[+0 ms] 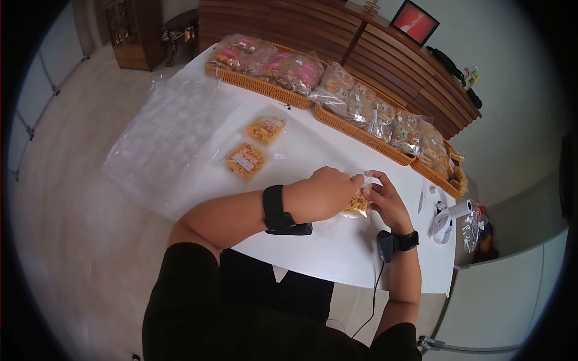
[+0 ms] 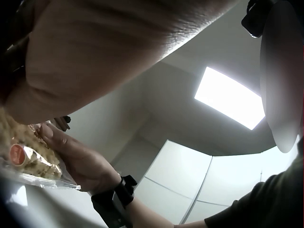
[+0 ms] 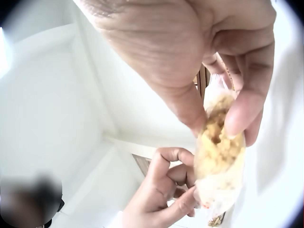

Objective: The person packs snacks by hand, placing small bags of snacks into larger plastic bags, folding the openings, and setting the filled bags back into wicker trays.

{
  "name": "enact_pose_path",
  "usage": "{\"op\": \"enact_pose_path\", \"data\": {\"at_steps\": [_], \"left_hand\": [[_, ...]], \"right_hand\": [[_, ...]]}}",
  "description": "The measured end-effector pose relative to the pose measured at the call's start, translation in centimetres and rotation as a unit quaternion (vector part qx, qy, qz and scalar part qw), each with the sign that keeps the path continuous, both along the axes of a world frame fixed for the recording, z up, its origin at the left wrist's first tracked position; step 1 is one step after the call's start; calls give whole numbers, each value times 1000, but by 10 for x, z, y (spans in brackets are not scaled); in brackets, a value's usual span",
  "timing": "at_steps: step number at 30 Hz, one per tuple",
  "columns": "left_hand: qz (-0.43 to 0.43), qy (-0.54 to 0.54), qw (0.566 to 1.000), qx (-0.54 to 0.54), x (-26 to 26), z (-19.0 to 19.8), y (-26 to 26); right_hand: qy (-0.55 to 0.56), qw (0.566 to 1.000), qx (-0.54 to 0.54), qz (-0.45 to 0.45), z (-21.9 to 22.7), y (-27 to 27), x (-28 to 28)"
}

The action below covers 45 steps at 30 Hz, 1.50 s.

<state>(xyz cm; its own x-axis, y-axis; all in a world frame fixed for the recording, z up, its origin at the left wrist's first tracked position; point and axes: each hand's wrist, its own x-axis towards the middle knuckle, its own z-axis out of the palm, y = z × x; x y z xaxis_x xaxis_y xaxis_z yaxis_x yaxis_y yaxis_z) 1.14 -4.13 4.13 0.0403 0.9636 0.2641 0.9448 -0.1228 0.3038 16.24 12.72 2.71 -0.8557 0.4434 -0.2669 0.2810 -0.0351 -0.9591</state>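
Observation:
Both hands hold one clear plastic bag of yellow-brown crunchy snack (image 1: 356,206) just above the white table (image 1: 313,249). In the right wrist view, the thumb and fingers of my right hand (image 3: 190,61) grip the snack bag (image 3: 221,152) from both sides near its top. Lower down, my left hand (image 3: 161,190) has curled fingers and pinches the bag's edge. A red round sticker shows on the bag (image 2: 40,161) in the left wrist view. Seen from the head, my left hand (image 1: 325,191) partly covers the bag, and my right hand (image 1: 390,203) is at its right side.
Two more snack packs (image 1: 245,159) lie mid-table beside a small white label (image 1: 280,156). Clear plastic bags (image 1: 168,126) spread over the left side. Wicker baskets (image 1: 361,137) of packed snacks line the back edge. White rolls (image 1: 444,222) stand at the right edge.

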Motion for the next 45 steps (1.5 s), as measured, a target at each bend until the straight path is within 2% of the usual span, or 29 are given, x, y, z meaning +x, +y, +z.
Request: {"op": "enact_pose_path", "data": {"at_steps": [1,3,4,5,8,9,12,15,16,17,18,19,20,21,22,23,24,26,28,30,31,33,37,39,40,42,43,44,45], "left_hand": [[-10,0,999,33,0,-1,-1],[0,-11,1000,19,2,5,-3],[11,-21,1000,6,3,8,-4],[12,-22,1000,8,3,7,-4],[6,-5,999,47,4,1,-4],[-2,11,999,41,4,1,-4],[-9,40,999,28,6,6,-6],[2,47,998,31,10,1,-8],[17,41,998,46,11,2,-8],[12,45,998,44,12,3,-9],[13,82,996,43,12,10,-13],[14,119,992,40,12,13,-15],[8,124,991,39,11,13,-15],[-5,94,995,36,11,12,-14],[-20,63,997,33,11,11,-13],[-27,67,997,31,12,9,-13],[-23,78,995,49,11,8,-12],[-30,92,993,66,9,7,-12],[-46,45,997,42,8,7,-11],[-58,48,997,20,10,7,-10],[-49,50,998,-3,10,8,-10],[-47,81,995,-40,12,10,-9],[-19,95,994,-48,17,19,-11],[-21,112,993,-39,15,19,-10],[-28,84,992,-85,14,22,-10],[-27,81,991,-99,12,22,-8],[-45,89,991,-95,13,24,-8],[-34,74,991,-102,12,26,-9],[-17,57,992,-109,12,29,-8]], "right_hand": [[-1,1000,0,0,2,-7,-5],[-34,994,79,60,8,-19,-11],[-43,991,50,113,5,-19,-11],[-45,991,52,114,3,-22,-14],[26,1000,3,14,-13,-30,-27],[25,1000,3,14,-19,-31,-31],[47,975,190,103,-29,-34,-46],[100,964,216,116,-52,-36,-65],[102,965,214,110,-47,-45,-75],[61,992,102,30,-38,-54,-87],[20,998,-13,-50,-32,-59,-94],[25,998,-15,-56,-37,-57,-96],[49,992,114,9,-47,-53,-99],[71,965,241,71,-48,-53,-101],[74,966,240,64,-50,-55,-104],[103,993,63,-9,-51,-59,-108],[130,981,-116,-81,-51,-61,-110],[141,980,-123,-70,-62,-56,-106],[153,978,-125,-69,-69,-54,-95],[191,973,124,24,-72,-59,-90],[193,973,127,6,-63,-60,-88],[88,966,214,117,-46,-64,-91],[115,952,276,60,-59,-65,-107],[170,967,165,96,-72,-57,-105],[173,967,176,61,-73,-51,-97],[206,941,230,138,-72,-39,-83],[137,970,120,163,-53,-34,-65],[68,979,6,190,-33,-27,-43],[37,970,-41,236,-23,-10,-22]]}}
